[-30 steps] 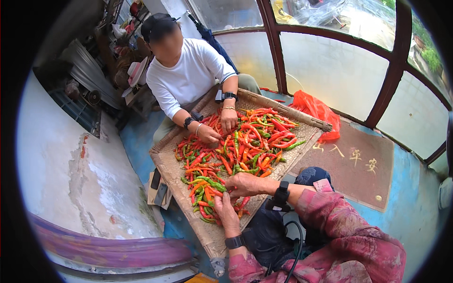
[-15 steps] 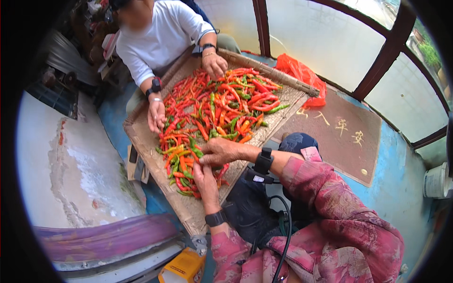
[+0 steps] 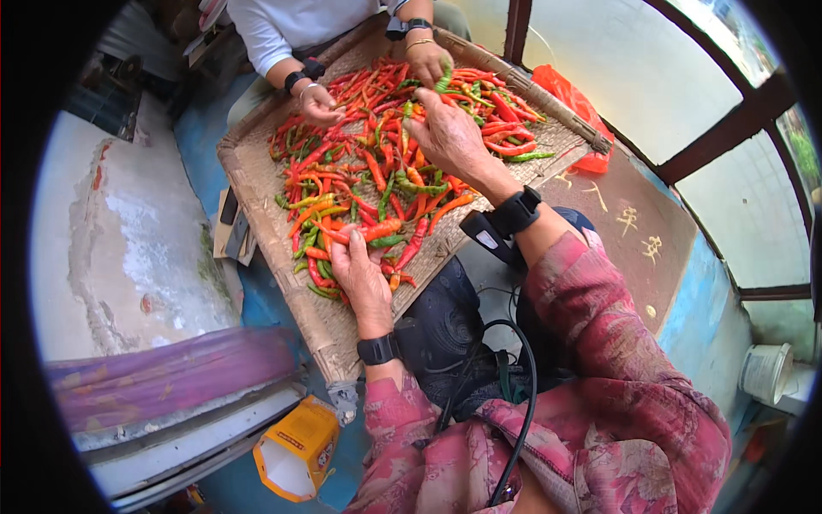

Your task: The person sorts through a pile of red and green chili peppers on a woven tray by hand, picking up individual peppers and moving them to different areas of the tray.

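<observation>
A heap of red, orange and green chili peppers point(image 3: 385, 163) covers a flat woven tray point(image 3: 257, 214). My left hand point(image 3: 361, 272) lies at the near edge of the heap, its fingers closed round an orange-red chili point(image 3: 377, 230). My right hand point(image 3: 449, 137) reaches over the middle of the heap, palm down, fingertips among the peppers; whether it grips one is hidden. Both my wrists carry black bands. Across the tray, another person's hands point(image 3: 321, 103) also work in the peppers, one of them point(image 3: 428, 62) holding a green chili.
A red plastic bag point(image 3: 569, 94) lies past the tray's far right corner. A brown mat point(image 3: 634, 231) is on the blue floor to the right, a white bucket point(image 3: 766, 373) farther right. A yellow carton point(image 3: 300, 445) lies by my left knee, beside a purple band point(image 3: 171, 377).
My right hand has moved from the tray's near edge out over the middle of the heap. My left hand stays at the near edge. My head has tilted down and closer.
</observation>
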Motion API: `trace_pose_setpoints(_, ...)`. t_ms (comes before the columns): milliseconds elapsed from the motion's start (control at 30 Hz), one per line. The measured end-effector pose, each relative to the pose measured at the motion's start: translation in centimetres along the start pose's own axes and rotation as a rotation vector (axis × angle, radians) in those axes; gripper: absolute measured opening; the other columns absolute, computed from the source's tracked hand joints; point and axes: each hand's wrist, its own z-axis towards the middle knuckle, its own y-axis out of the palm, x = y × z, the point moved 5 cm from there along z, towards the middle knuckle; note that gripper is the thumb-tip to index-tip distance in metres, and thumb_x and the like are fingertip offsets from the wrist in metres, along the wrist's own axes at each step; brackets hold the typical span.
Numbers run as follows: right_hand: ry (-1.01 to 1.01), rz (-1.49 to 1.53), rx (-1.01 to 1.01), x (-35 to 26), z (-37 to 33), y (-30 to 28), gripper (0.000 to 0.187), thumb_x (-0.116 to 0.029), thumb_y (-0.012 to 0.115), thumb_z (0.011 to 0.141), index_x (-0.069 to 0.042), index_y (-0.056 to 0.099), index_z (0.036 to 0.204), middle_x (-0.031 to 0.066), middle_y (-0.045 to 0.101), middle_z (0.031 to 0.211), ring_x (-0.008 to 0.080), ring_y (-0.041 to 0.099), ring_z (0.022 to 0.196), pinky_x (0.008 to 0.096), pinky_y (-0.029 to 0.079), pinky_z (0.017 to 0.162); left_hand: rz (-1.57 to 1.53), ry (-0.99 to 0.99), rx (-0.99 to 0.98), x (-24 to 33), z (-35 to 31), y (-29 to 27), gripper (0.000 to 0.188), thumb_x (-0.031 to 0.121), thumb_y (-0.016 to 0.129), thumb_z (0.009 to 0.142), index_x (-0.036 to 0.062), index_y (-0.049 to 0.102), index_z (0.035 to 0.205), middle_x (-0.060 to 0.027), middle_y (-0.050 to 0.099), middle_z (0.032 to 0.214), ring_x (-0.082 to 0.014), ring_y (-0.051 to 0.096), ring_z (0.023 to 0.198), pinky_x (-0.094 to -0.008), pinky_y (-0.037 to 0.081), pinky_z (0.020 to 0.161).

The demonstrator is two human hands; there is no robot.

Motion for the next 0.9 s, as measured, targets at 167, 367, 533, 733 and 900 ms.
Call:
trace_pose_setpoints(167,-0.316,0.170,-0.746,-3.4,-6.1,5.6,0.020,-0.022,0.061,0.079,-0.005,0.060,0.089,0.0179,0.061,0.074,0.0341,0.061,0.073,0.0416,0.048,0.064,-0.055,-0.011,0.041,0.2,0.8,0.2,0.022,0.015,0.054,0.091,0.0022,0.047,0.108,-0.0064,0.053,0.097,-0.0151,0.057,0.086,-0.0318,0.053,0.072)
trace_pose_setpoints(367,-0.234,0.077,-0.748,-3.0,-6.6,6.0,0.016,-0.018,0.057,0.076,-0.005,0.059,0.084,0.0182,0.060,0.071,0.0368,0.060,0.072,0.0455,0.047,0.062,0.005,0.012,-0.002,0.5,-0.7,0.7,0.034,0.003,0.053,0.088,-0.0013,0.041,0.119,-0.0075,0.054,0.103,-0.0153,0.056,0.093,-0.0284,0.047,0.080)
trace_pose_setpoints(533,-0.079,0.111,-0.461,-0.1,-3.4,3.1,0.019,-0.017,0.054,0.080,-0.003,0.057,0.092,0.0202,0.061,0.074,0.0385,0.061,0.073,0.0477,0.048,0.067,0.032,0.008,0.077,-1.4,-0.9,-1.2,0.035,-0.003,0.051,0.086,-0.0016,0.041,0.119,-0.0101,0.056,0.101,-0.0188,0.059,0.091,-0.0292,0.048,0.079)
trace_pose_setpoints(733,-0.162,0.256,-0.329,-1.3,-3.3,0.7,0.048,-0.032,0.062,0.081,0.002,0.053,0.113,0.0206,0.059,0.094,0.0354,0.058,0.086,0.0414,0.046,0.076,0.040,0.159,0.067,0.6,1.2,-0.3,0.027,-0.004,0.051,0.085,-0.0028,0.048,0.112,-0.0080,0.055,0.098,-0.0186,0.058,0.091,-0.0292,0.047,0.082)
trace_pose_setpoints(900,-0.280,0.278,-0.866,-3.8,-8.2,5.0,0.037,-0.035,0.059,0.083,0.001,0.057,0.089,0.0204,0.058,0.073,0.0373,0.057,0.071,0.0442,0.042,0.063,0.073,0.171,0.032,0.9,2.7,1.4,0.025,-0.001,0.051,0.087,-0.0020,0.046,0.111,-0.0098,0.054,0.100,-0.0191,0.059,0.091,-0.0282,0.048,0.080)
